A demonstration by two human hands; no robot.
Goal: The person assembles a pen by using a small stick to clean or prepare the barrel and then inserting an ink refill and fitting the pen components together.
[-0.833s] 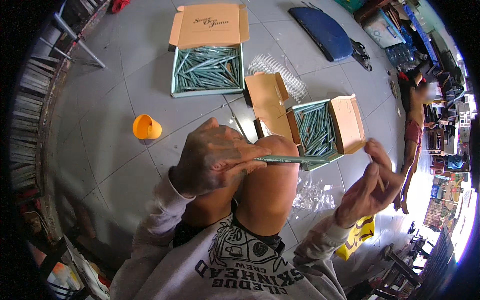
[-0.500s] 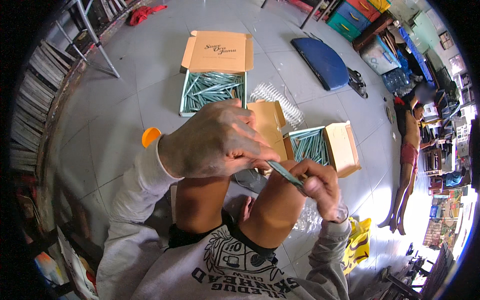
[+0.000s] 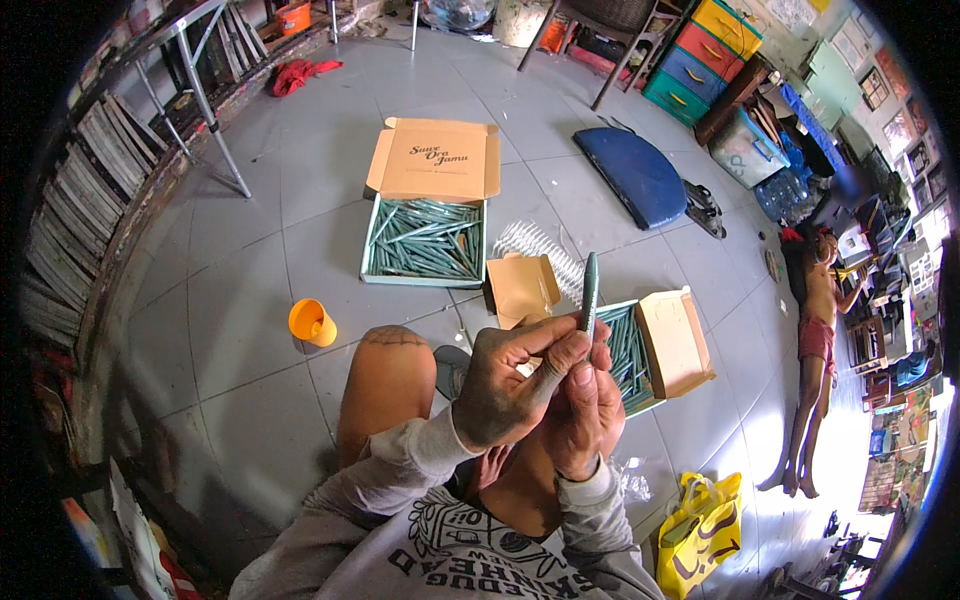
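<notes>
I sit on the floor with both hands raised in front of me. My left hand (image 3: 505, 385) and my right hand (image 3: 590, 410) are pressed together and both pinch the lower end of a slim dark green stick (image 3: 589, 292), which stands upright. Just beyond the hands lies an open cardboard box (image 3: 672, 345) with several green sticks in it. A larger open box (image 3: 425, 240) full of the same sticks sits farther off, to the left.
An orange cup (image 3: 311, 322) stands on the grey tiled floor at my left knee. A clear plastic tray (image 3: 540, 250) lies between the boxes. A blue cushion (image 3: 640, 175), a yellow bag (image 3: 700, 525) and a person (image 3: 815, 370) lying at the right are around me.
My hands have come together; earlier the left hand alone held the stick level while the right was open to the side. The stick has turned upright. My view has tipped up.
</notes>
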